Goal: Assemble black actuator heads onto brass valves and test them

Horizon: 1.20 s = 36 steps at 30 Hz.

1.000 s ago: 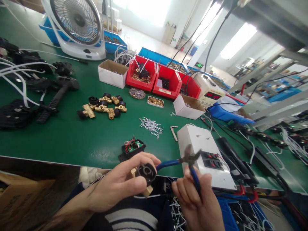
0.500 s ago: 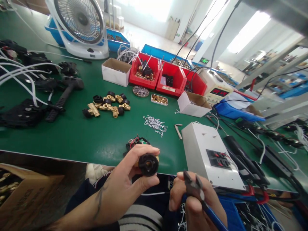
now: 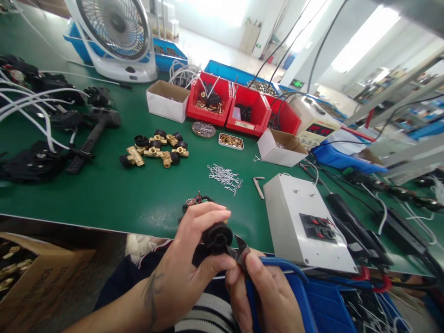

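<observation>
My left hand (image 3: 189,259) is closed around a small fitting with a black round cap (image 3: 217,237), held just past the near edge of the green table (image 3: 114,194). My right hand (image 3: 267,296) grips blue-handled pliers (image 3: 267,266), whose dark jaws touch the right side of the black cap. Behind my left fingers a small black module with a green circuit board (image 3: 196,202) lies on the table, partly hidden.
Brass fittings with black caps (image 3: 156,150), a pile of wire clips (image 3: 225,175), a white switch box (image 3: 301,222), red bins (image 3: 243,113), cardboard boxes (image 3: 166,99), a white fan (image 3: 114,37), and black parts with white tubes (image 3: 38,115) lie on the table.
My right hand swung the pliers down and left until the jaws met the black cap. My left hand tilted the fitting and lowered it slightly toward the pliers.
</observation>
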Tool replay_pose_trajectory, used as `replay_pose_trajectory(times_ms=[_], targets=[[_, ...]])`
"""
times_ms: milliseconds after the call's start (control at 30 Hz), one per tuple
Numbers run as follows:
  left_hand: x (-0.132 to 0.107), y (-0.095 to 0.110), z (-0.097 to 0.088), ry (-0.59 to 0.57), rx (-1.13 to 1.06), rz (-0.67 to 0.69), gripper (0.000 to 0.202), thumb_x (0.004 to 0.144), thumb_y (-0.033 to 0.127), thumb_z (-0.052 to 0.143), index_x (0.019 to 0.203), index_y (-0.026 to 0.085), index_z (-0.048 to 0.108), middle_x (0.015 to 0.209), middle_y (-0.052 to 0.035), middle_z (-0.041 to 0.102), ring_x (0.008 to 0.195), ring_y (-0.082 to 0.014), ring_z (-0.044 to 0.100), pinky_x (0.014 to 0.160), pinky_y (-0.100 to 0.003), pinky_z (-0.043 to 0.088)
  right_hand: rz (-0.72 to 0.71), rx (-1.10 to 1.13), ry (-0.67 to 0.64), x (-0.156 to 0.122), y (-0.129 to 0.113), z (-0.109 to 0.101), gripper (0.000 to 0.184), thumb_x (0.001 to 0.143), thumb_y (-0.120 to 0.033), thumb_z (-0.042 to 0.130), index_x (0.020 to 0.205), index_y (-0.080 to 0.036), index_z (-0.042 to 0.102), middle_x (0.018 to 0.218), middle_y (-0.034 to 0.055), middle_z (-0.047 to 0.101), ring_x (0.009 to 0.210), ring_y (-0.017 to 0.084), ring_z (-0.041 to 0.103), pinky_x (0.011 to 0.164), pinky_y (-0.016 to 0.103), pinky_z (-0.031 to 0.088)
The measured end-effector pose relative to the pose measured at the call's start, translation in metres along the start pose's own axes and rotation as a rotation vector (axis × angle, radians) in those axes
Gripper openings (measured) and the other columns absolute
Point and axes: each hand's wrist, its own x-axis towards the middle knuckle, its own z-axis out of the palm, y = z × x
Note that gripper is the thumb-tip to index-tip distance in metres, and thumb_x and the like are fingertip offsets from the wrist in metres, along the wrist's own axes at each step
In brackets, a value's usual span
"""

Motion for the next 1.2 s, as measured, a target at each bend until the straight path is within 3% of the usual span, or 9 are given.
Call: replay_pose_trajectory(times_ms=[167,300,533,733,967,1200], targets=[[0.004,0.002,-0.003,0.030,0.079,0.095,0.035,0.091,0.037,0.065,0.122,0.027,0.051,0.119,0.0007,0.053,0.117,-0.0109,0.051,0.107,-0.016,0.035,0.026,-0.012,0.014,-0.002,0.001,0.003,0.048,0.090,-0.062,0.053,0.073,-0.017,0.058,0.037,-0.0060,0.043,0.030,0.005,0.033,0.035,0.016,0.024],[0.003,0.003,-0.003,0.055,0.101,0.112,0.038,0.088,0.040,0.068,0.120,0.026,0.053,0.115,0.0011,0.054,0.111,-0.0112,0.053,0.102,-0.016,0.040,0.026,-0.064,0.061,-0.005,0.000,0.009,0.052,0.086,-0.067,0.054,0.071,-0.018,0.057,0.037,-0.0046,0.043,0.033,0.006,0.034,0.036,0.019,0.024],[-0.001,0.004,0.004,0.225,0.146,0.133,0.037,0.087,0.041,0.069,0.116,0.025,0.053,0.113,0.0007,0.052,0.103,-0.0121,0.056,0.098,-0.021,0.045,0.062,-0.124,0.158,-0.006,-0.005,0.020,0.055,0.082,-0.072,0.054,0.066,-0.020,0.058,0.039,-0.0028,0.046,0.032,0.008,0.036,0.034,0.022,0.027],[0.003,0.009,-0.004,0.124,0.218,0.132,0.031,0.088,0.037,0.068,0.112,0.024,0.054,0.109,0.0024,0.053,0.104,-0.0084,0.054,0.096,-0.012,0.042,0.075,-0.117,0.164,-0.005,-0.006,0.022,0.055,0.082,-0.072,0.055,0.064,-0.020,0.057,0.038,-0.0042,0.043,0.033,0.007,0.034,0.036,0.021,0.025],[0.004,0.013,-0.009,0.034,0.193,0.042,0.024,0.087,0.035,0.069,0.105,0.026,0.056,0.103,0.0042,0.054,0.097,-0.0079,0.056,0.091,-0.012,0.044,0.040,-0.158,0.153,-0.007,-0.001,0.023,0.065,0.085,-0.073,0.050,0.048,-0.019,0.044,0.036,-0.0040,0.038,0.034,0.004,0.032,0.040,0.020,0.022],[0.004,0.012,-0.009,0.011,0.112,-0.008,0.019,0.086,0.030,0.070,0.100,0.025,0.058,0.097,0.0031,0.056,0.088,-0.0102,0.057,0.084,-0.018,0.048,0.006,-0.174,0.122,-0.003,-0.001,0.019,0.054,0.087,-0.069,0.049,0.071,-0.018,0.057,0.036,-0.0058,0.039,0.034,0.007,0.032,0.038,0.021,0.024]])
